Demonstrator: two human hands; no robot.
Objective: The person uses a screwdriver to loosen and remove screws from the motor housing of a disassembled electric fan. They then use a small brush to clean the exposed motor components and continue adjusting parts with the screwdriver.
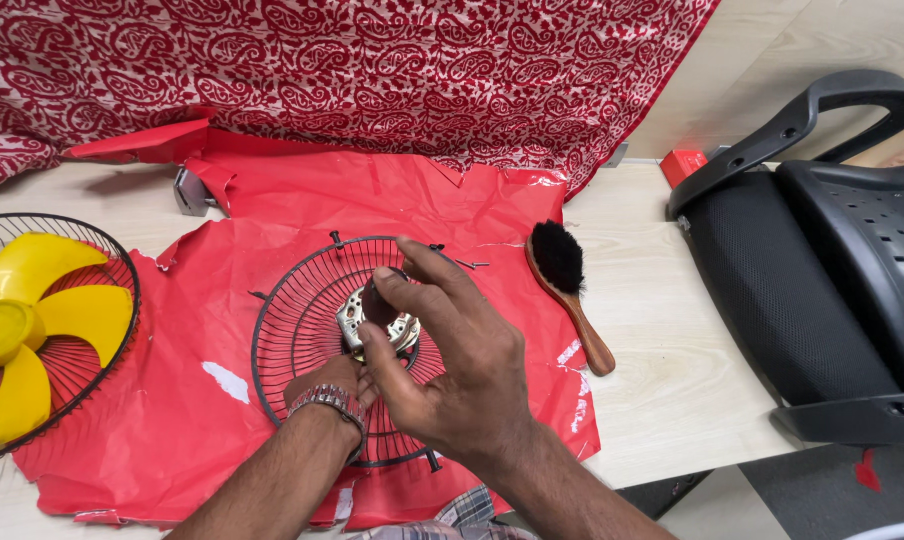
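Red paper (222, 330), right hand (462, 360) arched over fan motor (377, 318), fingers pinching

Right hand (452, 350) pinches with fingers curled; left hand (337, 385) seems tucked beneath.

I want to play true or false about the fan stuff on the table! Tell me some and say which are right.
1. The right hand is at the motor in the dark wire guard. True.
2. The fan blade is blue. False: it is yellow.
3. The brush lies right of the guard. True.
4. The sheet under the guard is green. False: it is red.
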